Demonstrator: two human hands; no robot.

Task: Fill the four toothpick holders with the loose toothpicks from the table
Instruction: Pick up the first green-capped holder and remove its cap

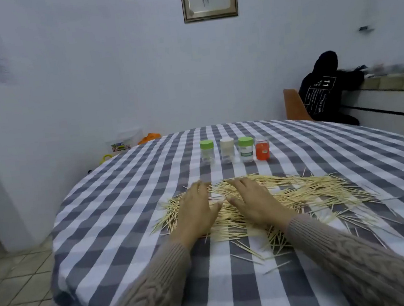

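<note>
Little of the task appears done: the four toothpick holders (234, 150) are seen capped in a row at the far side of the counter (130, 236), and the loose toothpicks (301, 194) lie scattered nearer. The left hand (197, 211) and right hand (254, 202) are laid flat, fingers spread, on the pile's left part

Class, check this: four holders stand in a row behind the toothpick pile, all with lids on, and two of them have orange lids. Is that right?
Not quite. The head view shows two holders with green lids, not orange. The rest holds: four lidded holders in a row behind the toothpick pile.
</note>
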